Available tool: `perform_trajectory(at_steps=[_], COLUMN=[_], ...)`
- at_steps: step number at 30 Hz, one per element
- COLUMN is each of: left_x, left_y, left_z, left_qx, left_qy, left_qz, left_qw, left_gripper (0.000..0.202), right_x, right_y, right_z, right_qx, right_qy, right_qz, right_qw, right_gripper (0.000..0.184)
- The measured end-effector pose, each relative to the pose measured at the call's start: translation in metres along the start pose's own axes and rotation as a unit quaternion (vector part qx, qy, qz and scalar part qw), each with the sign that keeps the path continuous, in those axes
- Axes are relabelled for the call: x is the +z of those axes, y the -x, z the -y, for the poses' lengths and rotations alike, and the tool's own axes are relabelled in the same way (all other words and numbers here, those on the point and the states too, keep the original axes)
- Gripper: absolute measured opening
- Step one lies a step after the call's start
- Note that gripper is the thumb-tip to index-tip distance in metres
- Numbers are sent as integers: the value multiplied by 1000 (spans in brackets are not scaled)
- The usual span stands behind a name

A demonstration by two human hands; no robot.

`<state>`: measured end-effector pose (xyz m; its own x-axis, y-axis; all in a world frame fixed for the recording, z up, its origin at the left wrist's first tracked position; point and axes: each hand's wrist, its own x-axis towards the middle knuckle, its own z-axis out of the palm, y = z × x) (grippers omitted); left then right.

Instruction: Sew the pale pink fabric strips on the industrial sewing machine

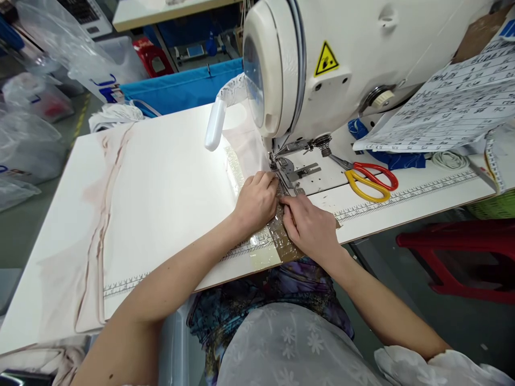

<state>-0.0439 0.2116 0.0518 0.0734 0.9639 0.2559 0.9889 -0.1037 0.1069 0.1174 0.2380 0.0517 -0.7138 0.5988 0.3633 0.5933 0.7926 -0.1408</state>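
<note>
Both my hands rest on the white sewing table (161,177) just in front of the presser foot (281,174) of a white sewing machine (322,69). My left hand (255,201) lies fingers curled down on a narrow strip of pale fabric (245,147) that runs under the needle. My right hand (308,225) pinches the near end of the same strip, fingertips touching the left hand's. What exactly lies under the fingers is hidden.
Red-and-yellow scissors (368,179) lie right of the needle plate. A printed paper sheet (450,107) leans on the machine. Pinkish cloth (100,214) drapes over the table's left side. Plastic bags (28,134) and a blue bin (181,88) stand beyond; a red stool (454,257) sits right.
</note>
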Motion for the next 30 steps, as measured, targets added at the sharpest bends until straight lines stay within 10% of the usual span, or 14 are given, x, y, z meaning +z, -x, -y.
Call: perform_trajectory(at_steps=[16, 24, 30], left_x=[2, 4, 2], left_y=[-6, -9, -6], left_z=[14, 29, 25], left_qx=[-37, -123, -148], left_qy=[28, 57, 79], left_qz=[-13, 4, 15], left_qw=[999, 991, 986], left_gripper=[40, 47, 44], right_x=[-7, -19, 14], right_y=[0, 108, 157], right_z=[12, -28, -54], right_qx=[45, 123, 129], right_qy=[0, -275, -286], right_qz=[34, -67, 81], right_qw=[998, 951, 946], right_gripper=[33, 18, 21])
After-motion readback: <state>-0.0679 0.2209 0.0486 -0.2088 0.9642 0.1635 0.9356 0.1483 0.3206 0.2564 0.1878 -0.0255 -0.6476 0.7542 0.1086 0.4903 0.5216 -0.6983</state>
